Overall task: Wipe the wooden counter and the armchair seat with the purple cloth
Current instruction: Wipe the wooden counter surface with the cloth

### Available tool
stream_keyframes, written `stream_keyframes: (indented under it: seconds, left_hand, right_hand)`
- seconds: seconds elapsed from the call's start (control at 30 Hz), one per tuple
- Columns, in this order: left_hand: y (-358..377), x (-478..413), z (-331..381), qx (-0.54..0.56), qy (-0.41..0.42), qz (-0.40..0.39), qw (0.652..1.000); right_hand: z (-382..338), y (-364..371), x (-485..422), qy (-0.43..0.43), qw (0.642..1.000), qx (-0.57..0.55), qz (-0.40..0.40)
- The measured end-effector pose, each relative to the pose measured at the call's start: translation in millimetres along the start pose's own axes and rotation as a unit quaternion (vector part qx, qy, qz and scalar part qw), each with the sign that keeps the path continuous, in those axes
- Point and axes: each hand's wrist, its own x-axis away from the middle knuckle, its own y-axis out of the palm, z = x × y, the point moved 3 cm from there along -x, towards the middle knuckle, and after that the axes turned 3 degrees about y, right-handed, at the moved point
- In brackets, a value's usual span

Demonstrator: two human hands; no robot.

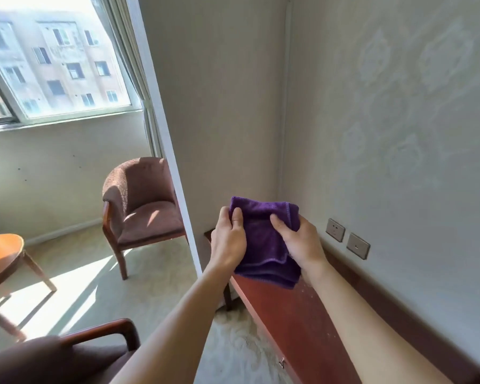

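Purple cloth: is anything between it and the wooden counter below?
Nothing visible. The left hand and right hand hold the purple cloth in the air above the wooden counter, whose visible top carries only pale specks.

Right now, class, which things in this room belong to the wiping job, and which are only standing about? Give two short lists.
Belongs to the job:
- purple cloth, folded, held by the left hand and right hand
- wooden counter along the wall, specks on its top
- armchair by the window

Just standing about:
- round wooden table
- wall sockets
- second chair's armrest, near corner
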Motion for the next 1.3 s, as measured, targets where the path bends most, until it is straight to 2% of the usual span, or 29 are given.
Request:
stream_keyframes:
  seconds: [0.17,0.33,0.5,0.63,0.73,0.83,1.0,1.1,1.17,1.23,1.3]
  left_hand:
    - [30,-75,-21,-0.066,0.01,0.021,0.998]
    - [74,-144,-40,-0.121,0.008,-0.012,0.993]
    - [120,-215,-62,-0.165,0.027,-0.085,0.982]
    - [153,-279,-99,-0.202,0.029,-0.163,0.965]
    - [180,-326,-140,-0.233,0.046,-0.225,0.945]
    - [207,-361,-191,-0.272,0.073,-0.301,0.911]
    - [232,-385,-279,-0.332,0.105,-0.41,0.843]
    - [244,-397,-321,-0.335,0.111,-0.456,0.817]
    - [250,-410,-345,-0.315,0.106,-0.466,0.82]
    - [250,-427,-369,-0.303,0.118,-0.437,0.838]
    - [248,-445,-391,-0.318,0.146,-0.408,0.843]
  right_hand:
    - [33,4,-79,0.002,0.999,-0.036,-0.008]
    - [73,-3,-146,0.082,0.987,-0.137,0.0]
    - [120,-3,-207,0.226,0.951,-0.204,0.05]
    - [160,5,-255,0.308,0.903,-0.295,0.045]
    - [195,16,-288,0.3,0.862,-0.405,0.055]
    - [244,31,-308,0.257,0.816,-0.506,0.109]
    - [320,69,-314,0.241,0.781,-0.548,0.175]
    - [352,82,-319,0.226,0.759,-0.567,0.226]
    - [364,83,-327,0.225,0.752,-0.556,0.273]
    - [368,76,-339,0.208,0.756,-0.514,0.346]
    - [366,59,-351,0.171,0.774,-0.413,0.448]
